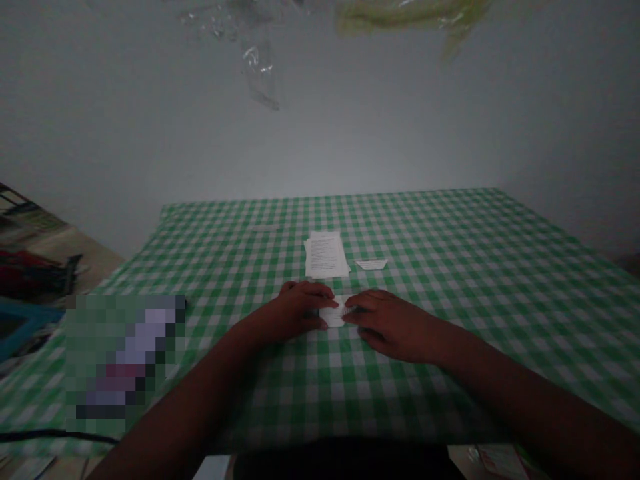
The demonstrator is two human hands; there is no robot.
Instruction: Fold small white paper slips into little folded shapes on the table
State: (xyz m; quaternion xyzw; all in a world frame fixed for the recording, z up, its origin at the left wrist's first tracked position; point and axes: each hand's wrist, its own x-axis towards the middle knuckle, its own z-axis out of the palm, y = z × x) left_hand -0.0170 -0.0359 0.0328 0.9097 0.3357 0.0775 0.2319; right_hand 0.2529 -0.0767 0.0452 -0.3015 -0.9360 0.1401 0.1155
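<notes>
A small folded piece of white paper (334,315) lies on the green-and-white gingham tablecloth (450,280), held between my two hands. My left hand (300,310) presses on its left side, and the fingertips of my right hand (387,325) cover its right side. Its middle shows between them, with its underside hidden. Just beyond my hands sits a stack of printed white sheets (326,256). A small white paper trapezoid (371,264) lies to the right of the stack, apart from both hands.
A pixelated patch (125,363) hides part of the table's left side. Beyond the left table edge, a red object (30,275) and a blue object (20,327) sit lower down. A black cable (50,435) crosses the near left corner. A grey wall stands behind the table.
</notes>
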